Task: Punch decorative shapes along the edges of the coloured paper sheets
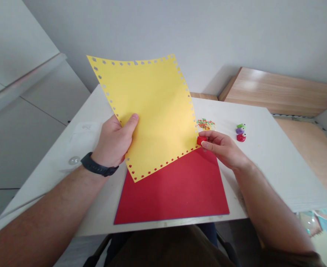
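My left hand grips a yellow sheet of paper by its left edge, thumb on top, holding it tilted up above the table. Small shapes are punched all along the sheet's borders. My right hand pinches a small red paper punch at the sheet's right lower corner. Under the yellow sheet a red sheet lies flat on the white table, near the front edge. A dark watch sits on my left wrist.
Three small punches, green, purple and red, stand in a cluster to the right. A little heap of coloured paper cut-outs lies behind my right hand. A clear round object rests at the left. A wooden bed frame stands beyond.
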Tool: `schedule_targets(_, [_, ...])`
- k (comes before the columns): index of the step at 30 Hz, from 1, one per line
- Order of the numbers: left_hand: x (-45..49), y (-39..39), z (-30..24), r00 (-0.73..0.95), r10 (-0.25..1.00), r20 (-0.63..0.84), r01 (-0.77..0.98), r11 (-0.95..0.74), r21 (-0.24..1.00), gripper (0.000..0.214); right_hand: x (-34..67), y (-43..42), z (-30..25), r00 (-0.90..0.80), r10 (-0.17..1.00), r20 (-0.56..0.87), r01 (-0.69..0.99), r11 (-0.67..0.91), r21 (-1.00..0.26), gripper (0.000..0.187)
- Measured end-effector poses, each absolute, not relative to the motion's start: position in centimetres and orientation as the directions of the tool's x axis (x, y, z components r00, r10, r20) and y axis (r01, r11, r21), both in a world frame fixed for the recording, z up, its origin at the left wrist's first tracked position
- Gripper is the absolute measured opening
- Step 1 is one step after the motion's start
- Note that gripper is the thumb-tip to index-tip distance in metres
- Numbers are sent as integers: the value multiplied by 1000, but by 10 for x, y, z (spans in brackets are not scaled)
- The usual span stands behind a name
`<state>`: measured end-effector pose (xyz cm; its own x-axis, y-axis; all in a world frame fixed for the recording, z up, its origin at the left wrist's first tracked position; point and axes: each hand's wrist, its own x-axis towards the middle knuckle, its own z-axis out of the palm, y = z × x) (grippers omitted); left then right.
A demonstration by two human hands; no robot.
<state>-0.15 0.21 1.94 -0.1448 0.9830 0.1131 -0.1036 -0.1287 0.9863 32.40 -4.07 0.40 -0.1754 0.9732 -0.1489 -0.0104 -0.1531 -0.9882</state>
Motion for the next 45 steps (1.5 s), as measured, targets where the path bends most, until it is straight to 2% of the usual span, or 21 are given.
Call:
schedule_targets(8, [-2, 1, 23, -122, 983, 140, -64, -148, 987, 29, 322, -44, 6, -228, 947, -225, -32, -238, -971, 38])
schedule_targets(14, [-4, 4, 16, -109, 971, 212, -33, -217, 976, 36, 320, -46, 7, -251, 934, -253, -38, -271, -962, 36])
schedule_targets(23, [-7, 5, 14, -97, 972, 215, 28, -213, 977, 34, 315, -47, 7, -293, 895, -335, -1, -351, -937, 43])
schedule_targets(30, [-8, 5, 14, -77, 970, 230, 44, -227, 973, 32, 314, -46, 8, -249, 916, -314, 14, -320, -947, 43])
schedule_targets(45, [-8, 4, 14, -78, 962, 260, 102, -252, 962, 30, 315, -48, 7, -279, 904, -323, 51, -322, -945, 41])
